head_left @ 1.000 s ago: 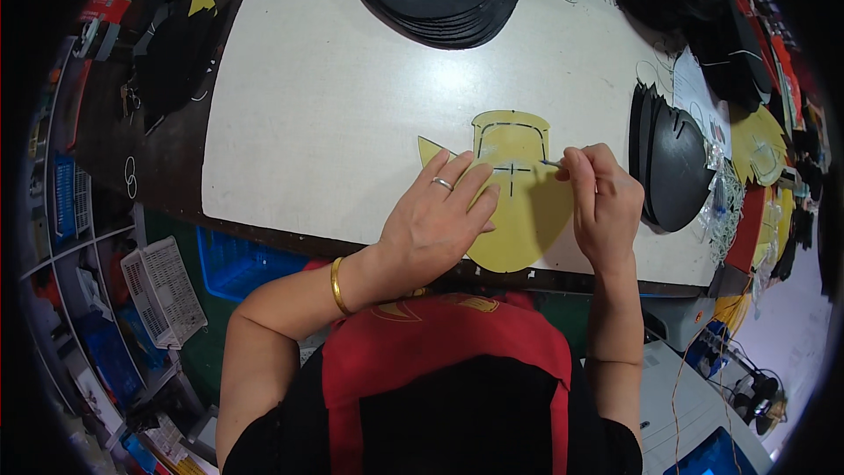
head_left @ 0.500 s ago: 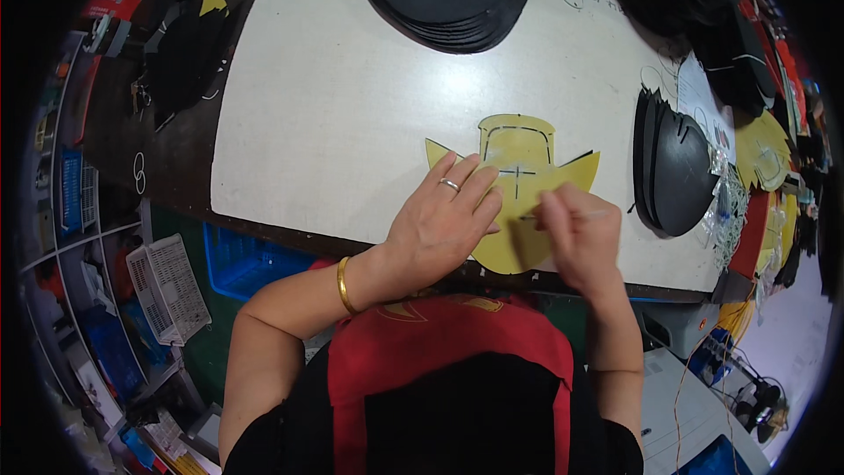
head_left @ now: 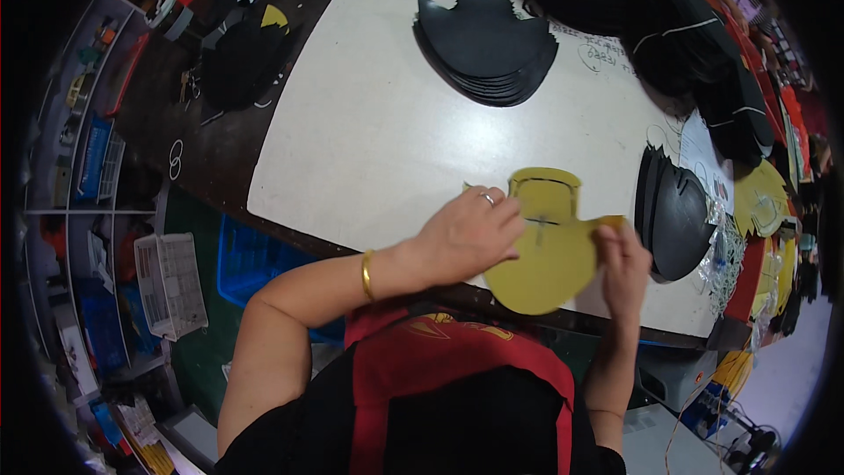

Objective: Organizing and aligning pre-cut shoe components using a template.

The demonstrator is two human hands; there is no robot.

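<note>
A flat yellow template [head_left: 545,274] with slots edged in dark lines sits at the near edge of the white tabletop. Its rounded lower end reaches past that edge. My left hand [head_left: 470,233], with a ring on one finger, is closed on the template's left side, its fingers curled over the pointed wing. At the opposite side my right hand [head_left: 622,266] pinches the right wing tip between thumb and fingers. Whether the right hand also holds a pen is hidden. Anything beneath the template cannot be made out.
A fanned stack of black cut pieces [head_left: 483,48] lies farther back on the white board [head_left: 369,123]. Another black stack [head_left: 673,220] stands at the right. Tied black bundles [head_left: 690,40] crowd the far right. A blue crate [head_left: 251,259] sits below the table's left edge.
My right hand has gone from holding a thin pen over the template's middle to gripping its right wing. My left hand has curled from lying flat to grasping. The view has shifted.
</note>
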